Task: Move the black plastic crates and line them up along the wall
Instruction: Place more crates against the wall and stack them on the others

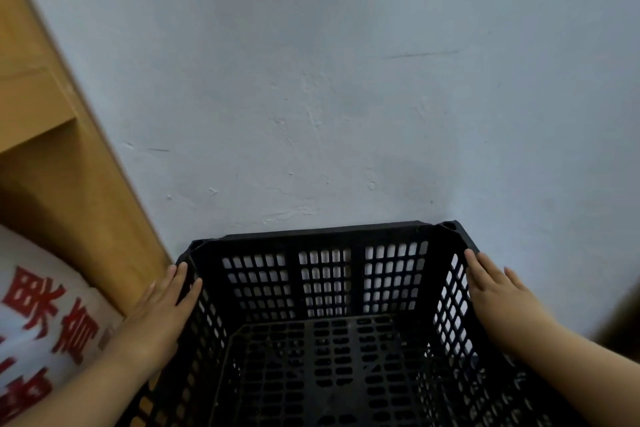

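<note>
One black plastic crate (325, 291) with slotted walls and floor fills the lower middle of the head view, empty inside, its far rim close to the pale wall (329, 80). My left hand (162, 308) lies flat with straight fingers against the crate's left rim. My right hand (495, 295) lies flat with straight fingers on the crate's right rim. Whether the far rim touches the wall is not clear.
A wooden cabinet or shelf unit (59, 149) stands at the left, right beside the crate's left corner. A white sack with red characters (45, 322) lies at the lower left. A brown edge (623, 319) shows at the far right.
</note>
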Demonstrator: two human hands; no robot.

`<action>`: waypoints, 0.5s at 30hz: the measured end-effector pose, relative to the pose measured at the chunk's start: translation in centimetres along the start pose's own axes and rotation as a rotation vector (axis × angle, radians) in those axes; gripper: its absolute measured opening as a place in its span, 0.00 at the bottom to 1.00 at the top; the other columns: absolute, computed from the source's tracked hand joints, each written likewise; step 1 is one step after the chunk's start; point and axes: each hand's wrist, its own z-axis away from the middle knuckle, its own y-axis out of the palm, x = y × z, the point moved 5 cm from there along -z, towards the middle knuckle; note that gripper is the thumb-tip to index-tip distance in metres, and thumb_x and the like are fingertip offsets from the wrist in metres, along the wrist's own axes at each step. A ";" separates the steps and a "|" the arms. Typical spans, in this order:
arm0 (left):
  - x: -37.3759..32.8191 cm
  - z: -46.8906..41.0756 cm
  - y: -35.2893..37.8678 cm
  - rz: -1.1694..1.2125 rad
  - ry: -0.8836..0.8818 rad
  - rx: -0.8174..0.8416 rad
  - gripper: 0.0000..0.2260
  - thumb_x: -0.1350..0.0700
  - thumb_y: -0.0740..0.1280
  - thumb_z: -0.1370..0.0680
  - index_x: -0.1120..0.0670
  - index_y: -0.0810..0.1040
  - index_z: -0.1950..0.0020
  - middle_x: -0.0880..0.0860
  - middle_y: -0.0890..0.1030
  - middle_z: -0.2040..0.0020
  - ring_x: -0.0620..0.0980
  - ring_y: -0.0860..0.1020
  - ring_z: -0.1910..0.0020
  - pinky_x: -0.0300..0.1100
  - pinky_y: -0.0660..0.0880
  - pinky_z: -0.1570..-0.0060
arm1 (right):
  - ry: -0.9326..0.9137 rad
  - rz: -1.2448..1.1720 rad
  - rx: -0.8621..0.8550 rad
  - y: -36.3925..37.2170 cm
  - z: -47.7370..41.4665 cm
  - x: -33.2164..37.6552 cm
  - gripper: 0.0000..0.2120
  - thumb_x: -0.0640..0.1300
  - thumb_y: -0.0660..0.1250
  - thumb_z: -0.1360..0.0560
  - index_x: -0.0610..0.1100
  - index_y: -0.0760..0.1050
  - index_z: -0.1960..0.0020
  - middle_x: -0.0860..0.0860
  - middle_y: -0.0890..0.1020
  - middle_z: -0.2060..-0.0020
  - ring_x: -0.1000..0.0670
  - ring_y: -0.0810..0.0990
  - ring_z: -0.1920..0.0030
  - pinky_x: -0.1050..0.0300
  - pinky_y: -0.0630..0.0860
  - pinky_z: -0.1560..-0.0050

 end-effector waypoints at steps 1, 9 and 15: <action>0.0 0.1 0.3 0.010 -0.007 0.003 0.40 0.63 0.61 0.24 0.53 0.34 0.25 0.58 0.29 0.27 0.54 0.31 0.27 0.48 0.40 0.26 | 0.007 0.024 0.005 0.0 0.0 0.2 0.31 0.39 0.51 0.22 0.39 0.40 0.24 0.47 0.27 0.32 0.44 0.35 0.24 0.45 0.45 0.25; 0.0 1.2 0.5 0.028 -0.099 -0.061 0.43 0.61 0.63 0.25 0.53 0.30 0.27 0.58 0.32 0.25 0.55 0.36 0.25 0.48 0.42 0.26 | 0.078 0.001 -0.143 -1.0 1.3 0.6 0.41 0.42 0.72 0.37 0.34 0.60 0.28 0.42 0.48 0.26 0.48 0.25 0.28 0.35 0.64 0.34; -0.3 1.6 0.4 0.047 -0.077 -0.078 0.45 0.66 0.64 0.26 0.53 0.30 0.26 0.59 0.31 0.25 0.54 0.39 0.24 0.44 0.45 0.26 | 0.127 -0.102 -0.082 0.2 2.8 0.4 0.30 0.41 0.50 0.20 0.42 0.37 0.24 0.45 0.32 0.25 0.43 0.38 0.24 0.48 0.47 0.25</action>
